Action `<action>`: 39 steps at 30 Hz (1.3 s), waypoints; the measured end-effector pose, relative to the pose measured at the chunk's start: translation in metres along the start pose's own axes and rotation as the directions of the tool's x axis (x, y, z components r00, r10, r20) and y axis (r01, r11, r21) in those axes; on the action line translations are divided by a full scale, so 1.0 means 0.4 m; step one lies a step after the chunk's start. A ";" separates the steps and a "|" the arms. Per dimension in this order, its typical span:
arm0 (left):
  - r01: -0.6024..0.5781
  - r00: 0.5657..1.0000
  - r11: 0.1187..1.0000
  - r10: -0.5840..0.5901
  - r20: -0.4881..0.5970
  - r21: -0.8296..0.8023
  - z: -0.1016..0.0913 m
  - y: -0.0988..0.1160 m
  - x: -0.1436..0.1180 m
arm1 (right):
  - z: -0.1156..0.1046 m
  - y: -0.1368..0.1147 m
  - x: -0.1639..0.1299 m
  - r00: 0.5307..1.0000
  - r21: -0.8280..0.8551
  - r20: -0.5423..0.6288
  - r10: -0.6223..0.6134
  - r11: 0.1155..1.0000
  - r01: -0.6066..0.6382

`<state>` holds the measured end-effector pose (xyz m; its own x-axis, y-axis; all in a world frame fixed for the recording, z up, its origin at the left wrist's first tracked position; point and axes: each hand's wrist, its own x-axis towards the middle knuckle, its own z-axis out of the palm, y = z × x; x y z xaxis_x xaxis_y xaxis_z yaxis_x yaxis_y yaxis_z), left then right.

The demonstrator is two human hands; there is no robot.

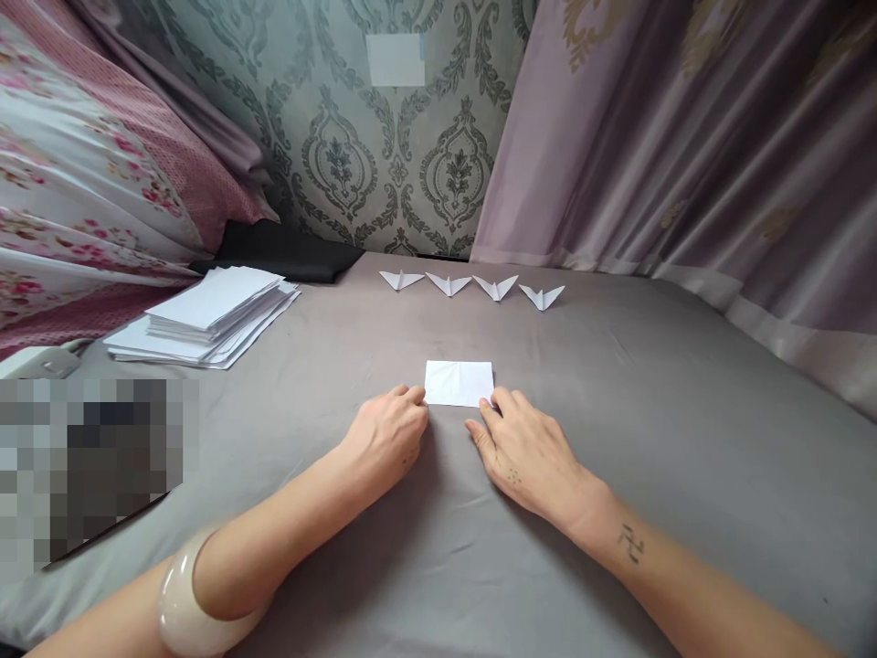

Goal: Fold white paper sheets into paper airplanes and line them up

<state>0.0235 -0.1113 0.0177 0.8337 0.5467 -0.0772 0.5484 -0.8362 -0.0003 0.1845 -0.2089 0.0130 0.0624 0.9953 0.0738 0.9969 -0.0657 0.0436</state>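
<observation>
Between our two hands, on the grey sheet (617, 439), lies a folded white paper (459, 382), a flat rectangle with faint creases. Our left hand (385, 437) rests palm down at its near left corner, fingers curled loosely, the fingertips touching the paper's left edge. Our right hand (526, 450) lies palm down at the near right corner, fingers stretched flat, the forefinger pressing on the paper's corner. Neither hand grips anything; both merely rest on the sheet and touch the paper at its edges. On our left forearm, well back from the hand, sits a pale bangle (184, 608).

Beyond the paper, farther from our hands, four small folded paper planes (472, 286) stand in a row, side by side and apart from one another, noses toward us. Off to the left of our left hand and farther away, a stack of white sheets (206, 318) lies loosely fanned on the grey sheet. Behind the stack is a black cloth (288, 251), and left of that a floral pillow (75, 183). To the right of our right hand, at the far side of the sheet, hangs a mauve curtain (685, 137). Straight ahead rises a patterned wall (384, 155).
</observation>
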 end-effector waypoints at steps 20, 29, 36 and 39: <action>0.289 0.881 0.577 -0.472 -0.024 -0.764 0.039 -0.066 0.099 | 0.049 0.127 0.085 0.924 0.598 0.083 0.373 0.723 -0.345; 0.264 0.877 0.496 -0.481 -0.008 -0.827 0.047 -0.057 0.083 | 0.058 0.120 0.079 0.945 0.651 0.011 0.326 0.715 -0.254; 0.228 0.878 0.456 -0.478 -0.020 -0.860 0.055 -0.059 0.071 | 0.043 0.102 0.062 0.954 0.689 -0.062 0.293 0.704 -0.172; 0.223 0.878 0.445 -0.478 -0.020 -0.867 0.056 -0.059 0.067 | 0.061 0.094 0.064 0.945 0.682 -0.101 0.311 0.714 -0.161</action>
<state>0.0314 -0.0778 -0.0069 0.4717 0.8805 -0.0481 0.4860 -0.2140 0.8473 0.2246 -0.1841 -0.0077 0.3638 0.9131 0.1843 0.7342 -0.1594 -0.6599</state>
